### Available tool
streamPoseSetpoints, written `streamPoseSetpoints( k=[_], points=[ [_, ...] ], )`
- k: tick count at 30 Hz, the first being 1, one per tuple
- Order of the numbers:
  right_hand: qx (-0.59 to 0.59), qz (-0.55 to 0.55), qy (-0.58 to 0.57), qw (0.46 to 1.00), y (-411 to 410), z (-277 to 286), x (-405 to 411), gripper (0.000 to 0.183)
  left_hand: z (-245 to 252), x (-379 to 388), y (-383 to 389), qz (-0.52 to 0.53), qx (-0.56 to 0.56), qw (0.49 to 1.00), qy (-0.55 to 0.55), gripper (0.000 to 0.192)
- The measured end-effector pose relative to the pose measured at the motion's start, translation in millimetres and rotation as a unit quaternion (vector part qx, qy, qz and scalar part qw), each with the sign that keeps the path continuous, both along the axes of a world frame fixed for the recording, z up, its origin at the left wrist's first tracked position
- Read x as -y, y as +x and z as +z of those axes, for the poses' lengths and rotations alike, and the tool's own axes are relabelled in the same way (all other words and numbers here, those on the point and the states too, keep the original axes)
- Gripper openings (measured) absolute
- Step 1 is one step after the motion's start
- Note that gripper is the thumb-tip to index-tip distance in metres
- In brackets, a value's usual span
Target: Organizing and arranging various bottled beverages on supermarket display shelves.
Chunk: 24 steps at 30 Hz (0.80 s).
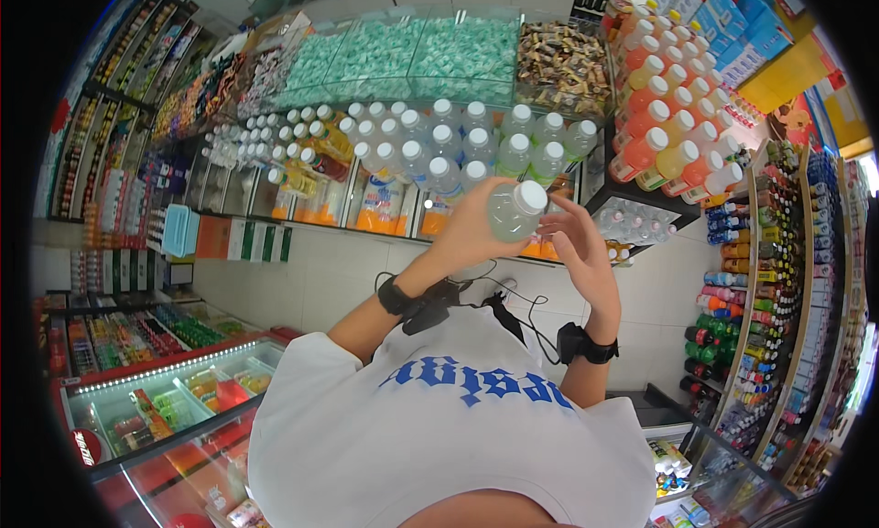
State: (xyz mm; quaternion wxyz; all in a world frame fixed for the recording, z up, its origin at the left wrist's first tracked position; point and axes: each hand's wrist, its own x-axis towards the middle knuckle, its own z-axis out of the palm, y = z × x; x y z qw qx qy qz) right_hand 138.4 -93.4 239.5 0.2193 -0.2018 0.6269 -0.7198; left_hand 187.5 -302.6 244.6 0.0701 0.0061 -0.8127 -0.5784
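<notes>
My left hand [468, 227] is wrapped around a plastic bottle [509, 215] of pale, cloudy liquid with a white screw cap. The bottle is tilted, its cap towards my face and to the right. Beside it on the right, my right hand [582, 253] has its fingers apart and curled towards the bottle. Its fingertips are close to the cap and bottle side; whether they touch is hard to tell. Just beyond, similar white-capped bottles [443, 140] stand in rows on a display counter. Green-labelled bottles [520, 153] stand to their right.
Behind the bottles are transparent bins of green-wrapped sweets [463, 50] and brown-wrapped sweets [563, 57]. Pink and yellow drinks [645, 150] crowd a black stand at right. Drink shelves [762, 322] line the right side; a glass-topped freezer [185, 397] is at lower left. Cables [529, 298] hang between my wrists.
</notes>
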Motion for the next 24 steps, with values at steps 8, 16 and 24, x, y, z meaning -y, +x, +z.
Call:
streamPoseSetpoints(
  k=[8, 16, 24],
  points=[
    [-0.167, -0.017, 0.234, 0.958, -0.1, 5.4, 97.6, 0.037, -23.7, 55.4, 19.4, -0.032, 0.057, 0.997, 0.045, 0.074],
    [-0.234, 0.088, 0.283, 0.926, 26.7, -0.5, 212.7, 0.042, -51.2, 158.2, 58.8, 0.062, 0.074, 0.995, -0.022, 0.071],
    [-0.183, 0.131, 0.185, 0.956, 36.4, 16.4, 240.7, 0.040, -96.3, 266.4, 86.9, 0.227, 0.053, 0.972, 0.005, 0.070]
  ],
)
